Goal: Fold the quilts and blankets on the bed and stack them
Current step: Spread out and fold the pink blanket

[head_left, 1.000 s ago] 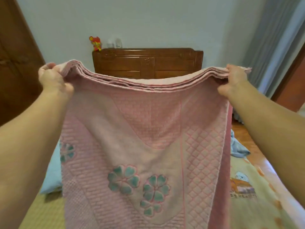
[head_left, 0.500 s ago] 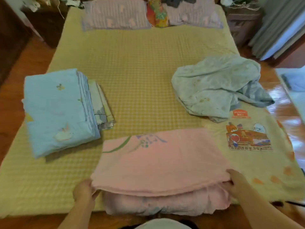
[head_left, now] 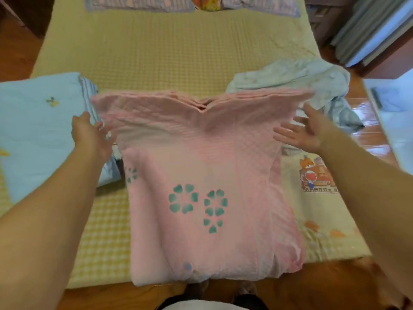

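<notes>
A pink quilted blanket [head_left: 201, 175] with teal flower prints lies folded in several layers at the bed's near edge. Its far edge [head_left: 201, 101] is lifted and sags in the middle. My left hand [head_left: 91, 135] hovers at the blanket's left side with relaxed fingers and holds nothing. My right hand [head_left: 306, 130] is spread open, palm up, just off the right side. A folded light blue quilt [head_left: 38, 130] sits on the left. A crumpled pale blue-green blanket [head_left: 301, 81] lies at the right.
A cream blanket with a cartoon train print [head_left: 317, 198] lies flat under the pink one on the right. The bed [head_left: 167, 52] has a yellow checked sheet, with pillows [head_left: 138, 3] at the head. Curtains [head_left: 368, 30] and wooden floor [head_left: 368, 135] flank the right side.
Half a second ago both hands gripped the pink blanket's near corners at the bed edge. Now both hands have let go and sit open beside its far end, flower side up.
</notes>
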A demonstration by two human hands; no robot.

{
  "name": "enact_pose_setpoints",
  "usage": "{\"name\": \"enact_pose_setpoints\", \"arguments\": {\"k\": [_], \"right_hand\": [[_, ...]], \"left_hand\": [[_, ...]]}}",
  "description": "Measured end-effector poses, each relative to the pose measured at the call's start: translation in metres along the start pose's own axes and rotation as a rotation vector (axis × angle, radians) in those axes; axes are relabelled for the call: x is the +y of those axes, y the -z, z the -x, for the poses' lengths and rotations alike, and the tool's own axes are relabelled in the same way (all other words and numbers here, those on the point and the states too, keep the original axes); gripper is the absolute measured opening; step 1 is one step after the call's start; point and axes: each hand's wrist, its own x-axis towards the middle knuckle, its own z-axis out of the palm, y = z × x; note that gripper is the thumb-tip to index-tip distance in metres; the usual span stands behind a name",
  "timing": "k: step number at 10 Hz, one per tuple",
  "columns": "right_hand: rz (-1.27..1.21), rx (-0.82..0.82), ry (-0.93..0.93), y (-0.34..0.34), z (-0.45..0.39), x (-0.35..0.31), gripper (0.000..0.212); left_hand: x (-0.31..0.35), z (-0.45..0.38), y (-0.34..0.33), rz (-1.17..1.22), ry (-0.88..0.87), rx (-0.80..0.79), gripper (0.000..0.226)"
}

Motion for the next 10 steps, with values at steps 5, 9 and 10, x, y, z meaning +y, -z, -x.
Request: {"name": "enact_pose_setpoints", "arguments": {"k": [5,9,10], "right_hand": [[0.994,0.176,-0.491,0.315,0.101,0.308,0.027],[0.331,0.196,-0.449,0.351,0.024,0.39,0.022],[1.067,0.227,-0.114,0.385,0.027,0.376,0.023]], "left_hand": [[-0.389,0.273,0.148,-1.167,0.659,-0.296,0.015],[-0.544,0.37,0.096,-1.284,0.376,-0.265,0.014],[-0.545,0.371,0.063,-1.408,0.214,-0.419,0.022]]}}
